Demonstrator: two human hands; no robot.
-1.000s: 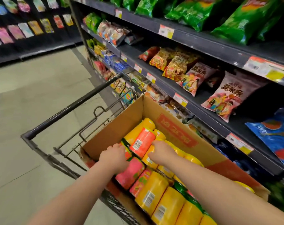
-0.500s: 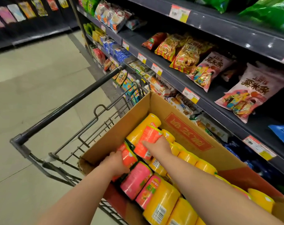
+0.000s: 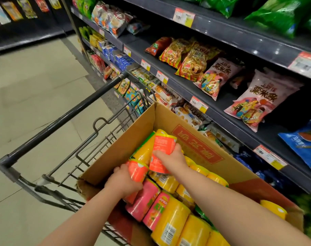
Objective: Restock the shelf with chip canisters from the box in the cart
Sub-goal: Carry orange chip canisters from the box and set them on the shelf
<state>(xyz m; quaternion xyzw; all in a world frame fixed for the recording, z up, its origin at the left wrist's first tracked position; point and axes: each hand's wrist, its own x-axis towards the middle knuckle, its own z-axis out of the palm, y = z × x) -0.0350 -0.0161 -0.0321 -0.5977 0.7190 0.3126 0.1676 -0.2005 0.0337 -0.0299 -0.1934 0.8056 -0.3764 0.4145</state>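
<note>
Whereas a second earlier both hands lay flat on the pile, each now has a canister in its grip. The left hand is curled round the lower half of the first orange canister, near the box's corner at 7 o'clock. The right hand clasps the second orange canister, touching the first on its 1 o'clock side. The second one has tipped up since half a second ago: its capped end now points to 12 o'clock and stands clear of the pile, while the first looks only partly raised.

Both picked canisters are still inside the box, which sits in the cart. Pink canisters and yellow canisters lie on their sides toward 5 o'clock of the hands, packed against one another. The shelf runs from 12 to 4 o'clock of the box, well apart from the hands, and carries snack bags.

Judged from this, the grasp is made and the lift has begun; carrying the pair across to the shelf remains. No open slot for canisters can be made out on the shelf.
</note>
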